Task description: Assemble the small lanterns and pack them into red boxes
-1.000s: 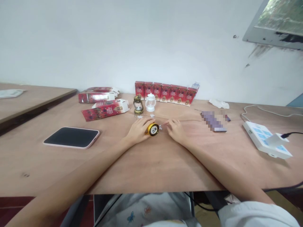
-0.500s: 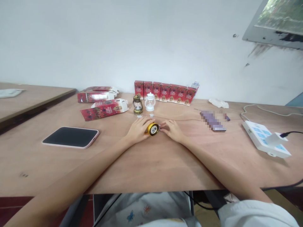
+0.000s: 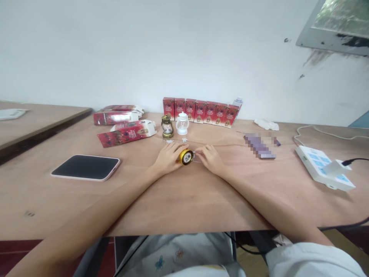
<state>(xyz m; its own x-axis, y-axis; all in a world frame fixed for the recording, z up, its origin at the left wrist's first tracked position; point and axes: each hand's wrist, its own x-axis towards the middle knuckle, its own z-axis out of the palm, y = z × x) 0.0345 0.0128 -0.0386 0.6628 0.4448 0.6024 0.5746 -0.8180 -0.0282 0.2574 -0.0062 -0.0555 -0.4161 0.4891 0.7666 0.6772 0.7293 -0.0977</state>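
Note:
My left hand (image 3: 168,158) is closed round a gold lantern (image 3: 186,157) lying on its side, its round base facing me. Just right of the lantern, the fingers of my right hand (image 3: 211,159) are pinched together beside its thin wire; what they hold is too small to make out. Beyond my hands stand a bronze lantern (image 3: 167,127) and a white lantern (image 3: 182,124), both upright. Small clear pieces (image 3: 185,140) lie in front of them.
Several red boxes (image 3: 196,111) line the wall. Opened red boxes (image 3: 127,133) lie at the back left, above a phone (image 3: 86,167). On the right are a purple item (image 3: 256,144), white tissue (image 3: 266,124) and a power strip (image 3: 323,167) with cables.
The fingers of my right hand have shifted slightly beside the lantern. My left hand keeps its hold, and the camera view has tilted very slightly.

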